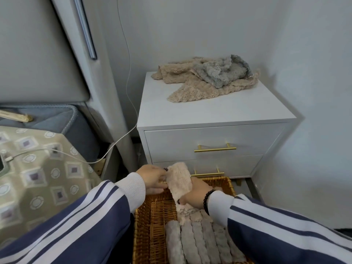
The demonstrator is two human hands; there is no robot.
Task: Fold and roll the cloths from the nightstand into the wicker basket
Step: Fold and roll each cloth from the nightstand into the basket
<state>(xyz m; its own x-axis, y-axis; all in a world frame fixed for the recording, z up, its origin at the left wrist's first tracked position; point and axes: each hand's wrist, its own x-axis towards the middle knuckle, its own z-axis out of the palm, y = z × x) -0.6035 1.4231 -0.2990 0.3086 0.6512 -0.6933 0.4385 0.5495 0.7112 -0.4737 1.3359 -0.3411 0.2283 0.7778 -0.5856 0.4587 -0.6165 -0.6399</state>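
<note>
A pale pink fluffy cloth [180,182] is held over the wicker basket [154,214], folded into a narrow strip. My left hand [152,180] pinches its upper left edge, and my right hand [196,195] grips its right side lower down. Several rolled cloths [200,242] lie side by side in the basket's near end. On the white nightstand [209,111] lies a loose heap of beige cloths [190,86] with a grey-blue cloth [224,73] on top.
The nightstand has two drawers with gold handles [215,149] and stands in a corner of pale walls. A bed with a patterned cover [38,174] is at left, and a white charging cable [122,138] runs from the wall onto it.
</note>
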